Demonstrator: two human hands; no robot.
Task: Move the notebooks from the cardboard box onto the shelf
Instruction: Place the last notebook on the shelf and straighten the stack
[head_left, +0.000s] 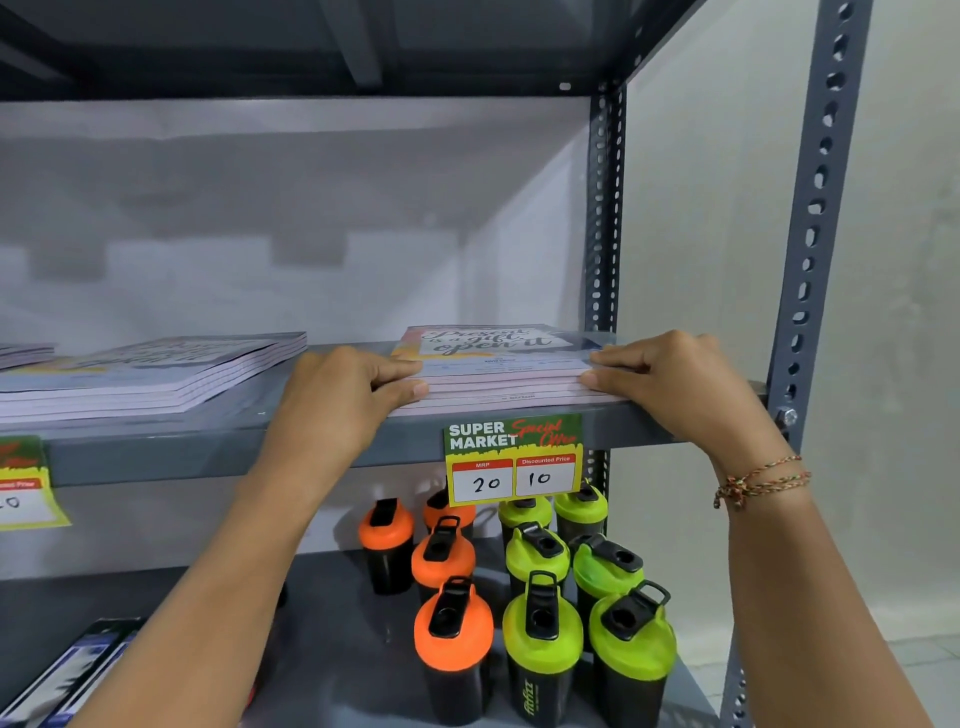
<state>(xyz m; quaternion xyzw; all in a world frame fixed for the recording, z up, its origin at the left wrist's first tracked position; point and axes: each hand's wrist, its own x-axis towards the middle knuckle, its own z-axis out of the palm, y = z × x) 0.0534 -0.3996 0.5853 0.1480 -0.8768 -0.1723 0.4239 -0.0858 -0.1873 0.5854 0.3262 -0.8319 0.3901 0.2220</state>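
Observation:
A stack of several notebooks (498, 364) with a lettered cover lies flat at the right end of the grey metal shelf (332, 441), its front edge at the shelf's lip. My left hand (337, 395) grips the stack's left side, fingers on top and thumb at the edge. My right hand (675, 379) grips its right side the same way. A second stack of notebooks (156, 374) lies further left on the same shelf. The cardboard box is out of view.
A price tag (514, 460) hangs from the shelf lip under the held stack, another tag (26, 483) at the far left. Orange-lidded bottles (452, 629) and green-lidded bottles (543, 623) stand on the lower shelf. The perforated upright post (810, 260) rises at right.

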